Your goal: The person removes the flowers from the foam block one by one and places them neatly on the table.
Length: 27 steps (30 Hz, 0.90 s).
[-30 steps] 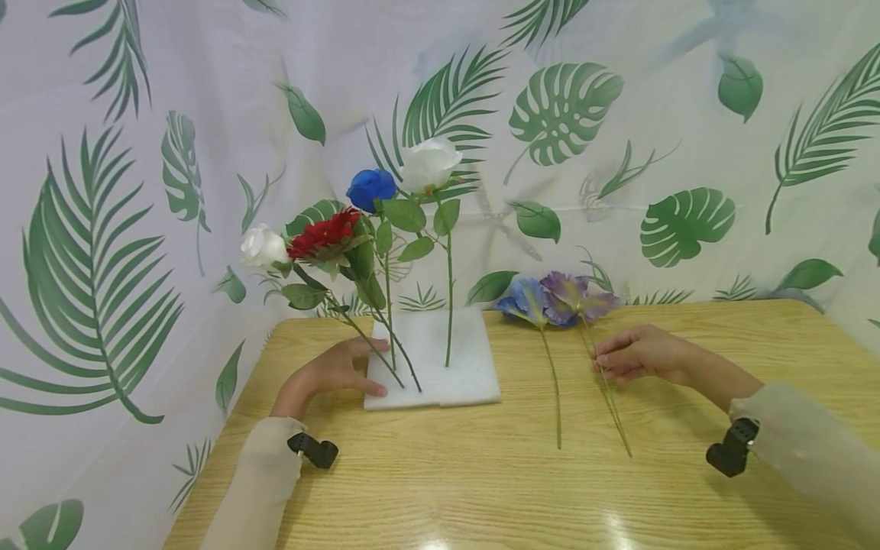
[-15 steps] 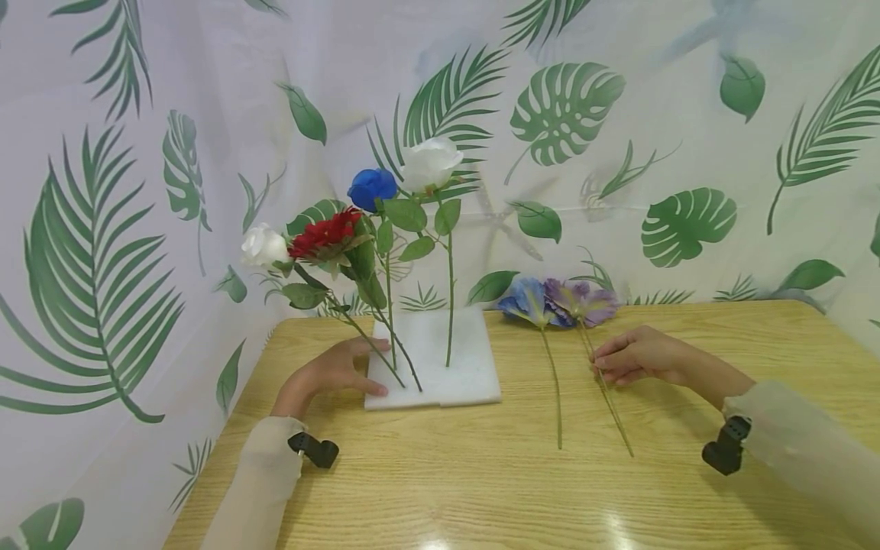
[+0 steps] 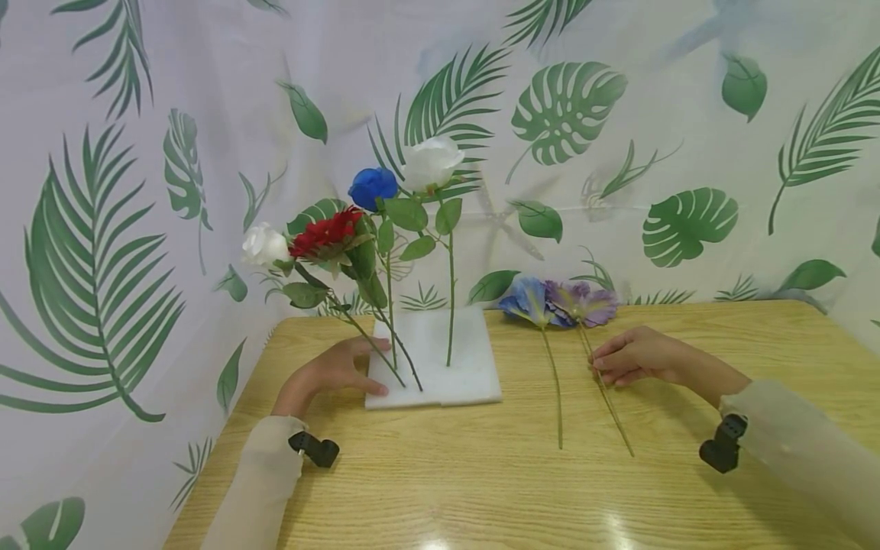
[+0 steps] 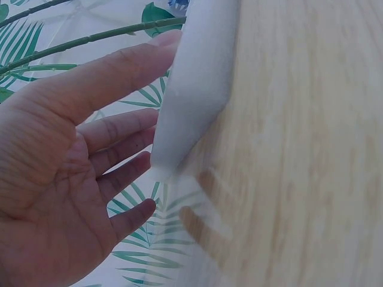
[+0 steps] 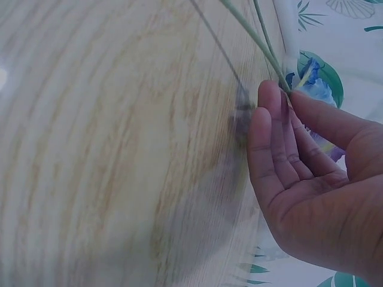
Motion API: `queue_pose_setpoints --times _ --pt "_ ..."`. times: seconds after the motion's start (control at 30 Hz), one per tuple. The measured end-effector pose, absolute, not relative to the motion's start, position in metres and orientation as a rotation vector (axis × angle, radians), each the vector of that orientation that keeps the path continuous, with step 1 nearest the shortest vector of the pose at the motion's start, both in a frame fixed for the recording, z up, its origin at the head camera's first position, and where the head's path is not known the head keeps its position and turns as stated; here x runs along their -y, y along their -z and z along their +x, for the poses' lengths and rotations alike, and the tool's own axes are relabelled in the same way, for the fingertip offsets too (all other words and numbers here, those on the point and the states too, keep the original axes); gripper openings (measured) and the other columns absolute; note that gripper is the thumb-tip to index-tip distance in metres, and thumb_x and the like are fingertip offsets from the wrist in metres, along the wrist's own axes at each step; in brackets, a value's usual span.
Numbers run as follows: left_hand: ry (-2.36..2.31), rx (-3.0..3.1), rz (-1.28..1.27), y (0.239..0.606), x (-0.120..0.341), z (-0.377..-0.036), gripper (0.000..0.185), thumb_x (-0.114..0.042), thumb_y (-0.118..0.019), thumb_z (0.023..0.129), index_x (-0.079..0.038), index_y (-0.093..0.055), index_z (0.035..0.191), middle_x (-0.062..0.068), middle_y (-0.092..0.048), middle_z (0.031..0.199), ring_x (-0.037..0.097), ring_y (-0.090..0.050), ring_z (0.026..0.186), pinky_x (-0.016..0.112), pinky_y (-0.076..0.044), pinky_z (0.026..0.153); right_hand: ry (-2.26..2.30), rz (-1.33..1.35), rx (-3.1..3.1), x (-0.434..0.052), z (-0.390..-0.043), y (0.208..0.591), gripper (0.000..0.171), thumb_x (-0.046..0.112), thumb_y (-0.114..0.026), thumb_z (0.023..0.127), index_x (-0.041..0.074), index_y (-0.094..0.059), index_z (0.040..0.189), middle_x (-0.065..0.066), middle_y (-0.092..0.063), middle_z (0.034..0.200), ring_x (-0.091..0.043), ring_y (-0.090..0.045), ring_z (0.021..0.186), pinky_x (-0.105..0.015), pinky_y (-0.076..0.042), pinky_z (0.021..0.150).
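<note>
My left hand (image 3: 333, 372) lies at the left edge of a white foam board (image 3: 474, 382), thumb and fingertips touching it. In the left wrist view its fingers (image 4: 116, 128) are spread and nearly straight beside the foam's edge. Out of the board rise a large white rose (image 3: 431, 164), a blue rose (image 3: 372, 188), a red flower (image 3: 326, 235) and a smaller white rose (image 3: 264, 246); the last two lean left. My right hand (image 3: 639, 357) pinches the stem of a purple flower (image 3: 584, 304) between thumb and fingertips. Beside it on the table lies a light-blue flower (image 3: 528, 302).
The wooden table (image 3: 440, 473) reaches back to a white curtain (image 3: 584, 198) printed with green leaves, which also hangs along the left side. Tall flower stems stand close around my left hand.
My right hand, pinching the stem, has shifted very slightly left, and the purple bloom has dropped a little beside the light-blue one. My left hand keeps its place on the foam board.
</note>
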<state>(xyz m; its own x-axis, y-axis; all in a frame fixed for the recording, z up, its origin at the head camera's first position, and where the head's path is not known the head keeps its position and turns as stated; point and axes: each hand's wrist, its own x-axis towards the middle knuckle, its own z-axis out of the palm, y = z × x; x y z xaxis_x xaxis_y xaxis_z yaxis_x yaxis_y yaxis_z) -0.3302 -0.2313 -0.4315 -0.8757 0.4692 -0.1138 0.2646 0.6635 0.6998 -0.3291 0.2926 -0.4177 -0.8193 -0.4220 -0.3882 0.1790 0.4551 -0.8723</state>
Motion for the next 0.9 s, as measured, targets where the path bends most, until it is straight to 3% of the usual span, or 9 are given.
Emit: queue_pose_setpoints --times 0.67,0.9 --pt "-1.028 -2.601 0.609 0.434 0.233 -0.33 0.078 -0.03 -0.089 0.078 -0.009 -0.056 0.145 0.01 -0.048 0.158 0.037 -0.036 0.15 0.055 -0.029 0.124 1.347 -0.179 -2.167 -0.295 -0.33 0.408 0.046 0.015 -0.064 0.1 -0.015 -0.056 0.134 -0.001 -0.078 0.095 -0.014 -0.075 0.087 -0.033 -0.063 0.082" --pt "-1.032 -2.599 0.618 0.432 0.232 -0.33 0.077 -0.029 -0.089 0.079 -0.009 -0.056 0.145 0.01 -0.048 0.158 0.038 -0.037 0.149 0.055 -0.03 0.123 1.322 -0.213 -2.221 -0.295 -0.332 0.4 0.045 0.014 -0.065 0.099 -0.015 -0.057 0.132 -0.002 -0.078 0.102 -0.014 -0.075 0.09 -0.034 -0.063 0.085"
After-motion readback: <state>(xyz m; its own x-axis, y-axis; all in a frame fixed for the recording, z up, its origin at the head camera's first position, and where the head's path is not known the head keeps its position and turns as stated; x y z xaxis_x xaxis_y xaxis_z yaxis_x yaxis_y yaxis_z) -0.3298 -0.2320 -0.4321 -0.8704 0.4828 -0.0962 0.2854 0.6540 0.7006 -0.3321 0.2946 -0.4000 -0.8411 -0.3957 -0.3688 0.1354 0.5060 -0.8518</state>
